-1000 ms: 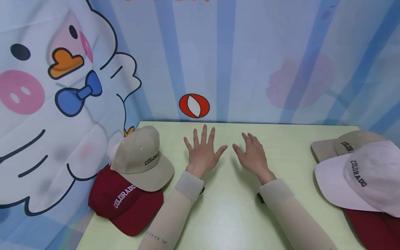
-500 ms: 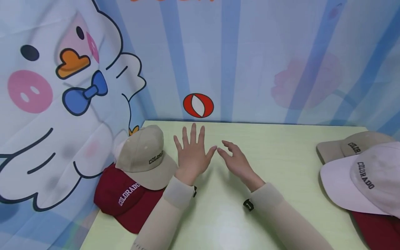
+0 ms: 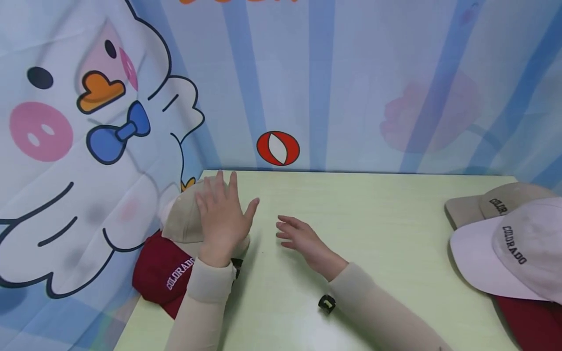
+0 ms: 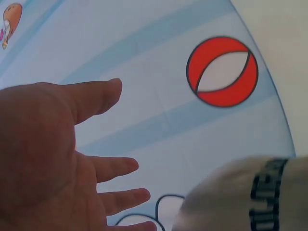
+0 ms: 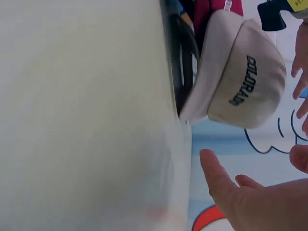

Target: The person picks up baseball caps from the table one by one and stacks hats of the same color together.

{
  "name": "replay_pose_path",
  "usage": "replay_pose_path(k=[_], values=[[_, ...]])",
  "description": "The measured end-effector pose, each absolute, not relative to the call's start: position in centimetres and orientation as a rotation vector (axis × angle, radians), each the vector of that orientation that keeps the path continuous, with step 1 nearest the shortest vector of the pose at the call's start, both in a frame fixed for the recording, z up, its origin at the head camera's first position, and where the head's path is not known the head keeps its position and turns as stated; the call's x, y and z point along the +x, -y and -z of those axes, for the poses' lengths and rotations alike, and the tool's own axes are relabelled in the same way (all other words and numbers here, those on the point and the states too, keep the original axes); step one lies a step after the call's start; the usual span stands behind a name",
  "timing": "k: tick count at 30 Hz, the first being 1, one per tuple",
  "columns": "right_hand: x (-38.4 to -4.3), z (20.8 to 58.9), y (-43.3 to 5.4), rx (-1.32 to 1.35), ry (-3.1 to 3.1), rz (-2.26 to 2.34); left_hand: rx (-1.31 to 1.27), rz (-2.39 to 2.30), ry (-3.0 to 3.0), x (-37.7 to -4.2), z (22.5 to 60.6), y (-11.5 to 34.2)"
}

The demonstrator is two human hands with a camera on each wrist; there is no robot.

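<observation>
Two hands hover over a pale green table (image 3: 373,219) in the head view: the left hand (image 3: 221,219), fingers spread, above a beige cap (image 3: 186,217) (stacked on a red cap (image 3: 160,273)) at far left; the right hand (image 3: 303,239), fingers relaxed, just right. The left wrist view shows straight fingers (image 4: 103,94) near the cap (image 4: 231,202). The right wrist view shows open fingers (image 5: 216,180), the cap (image 5: 245,82) beyond.

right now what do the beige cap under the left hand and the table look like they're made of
Beige cap: looks like matte woven cotton twill, with soft creases, stitched panels and embroidered dark lettering in the right wrist view. The left hand hovers over it with fingers spread.

Table: a smooth pale green top, probably laminate or painted board; it has a faint sheen and no grain. The core material is not visible.
</observation>
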State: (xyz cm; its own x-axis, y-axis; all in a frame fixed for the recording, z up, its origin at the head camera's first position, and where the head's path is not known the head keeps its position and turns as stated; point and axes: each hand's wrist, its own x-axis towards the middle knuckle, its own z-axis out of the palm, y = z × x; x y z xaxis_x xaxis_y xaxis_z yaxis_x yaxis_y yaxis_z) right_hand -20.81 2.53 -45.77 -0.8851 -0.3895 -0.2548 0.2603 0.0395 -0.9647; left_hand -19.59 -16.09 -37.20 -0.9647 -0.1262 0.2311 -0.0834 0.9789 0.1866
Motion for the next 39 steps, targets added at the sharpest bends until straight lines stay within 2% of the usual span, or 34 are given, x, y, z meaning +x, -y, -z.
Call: replay_pose_path(k=[11, 24, 32, 39], values=[[-19.6, 46.6, 0.6, -0.131, -1.508, 1.989, 0.316, 0.456, 2.792, -19.0, 36.9, 21.4], [-18.8, 47.8, 3.5, -0.048, -1.233, 2.071, 0.481, 0.699, 2.771, -18.7, 37.0, 25.3], [-18.9, 47.7, 3.2, -0.019, -1.176, 2.108, 0.403, 0.942, 2.593, -19.6, 37.3, 24.1], [-19.3, 47.6, 2.3, -0.087, -1.223, 2.090, 0.265, 0.974, 2.395, -20.5, 37.1, 22.3]])
